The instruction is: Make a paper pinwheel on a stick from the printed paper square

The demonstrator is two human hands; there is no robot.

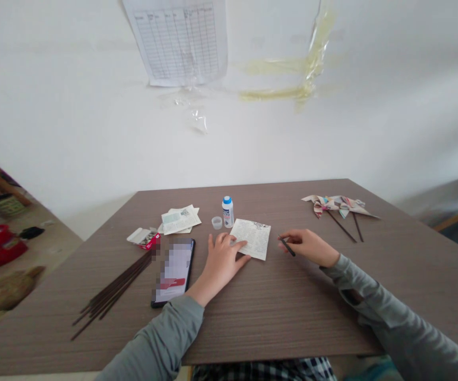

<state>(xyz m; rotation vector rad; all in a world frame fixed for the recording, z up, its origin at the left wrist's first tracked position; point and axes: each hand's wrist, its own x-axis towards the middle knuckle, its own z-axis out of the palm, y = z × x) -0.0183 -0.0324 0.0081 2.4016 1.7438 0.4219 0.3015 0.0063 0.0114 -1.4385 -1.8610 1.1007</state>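
A square of printed paper [253,239] lies flat on the table, slightly turned. My left hand [223,254] rests on its left edge and lower left corner, fingers spread. Just right of the paper, my right hand [307,246] pinches a slim dark pen-like tool [287,246]; its exact kind is too small to make out. Behind the paper stands a white bottle with a blue cap [228,212], beside a small clear plastic cup [217,222]. A phone [173,272] with a lit screen lies left of my left forearm.
Two paper pinwheels on dark sticks [342,209] lie at the back right of the brown table [292,317]. More printed paper pieces [180,219], an open red-and-white box [145,239] and several dark sticks [116,288] lie on the left. A white wall [253,143] borders the back.
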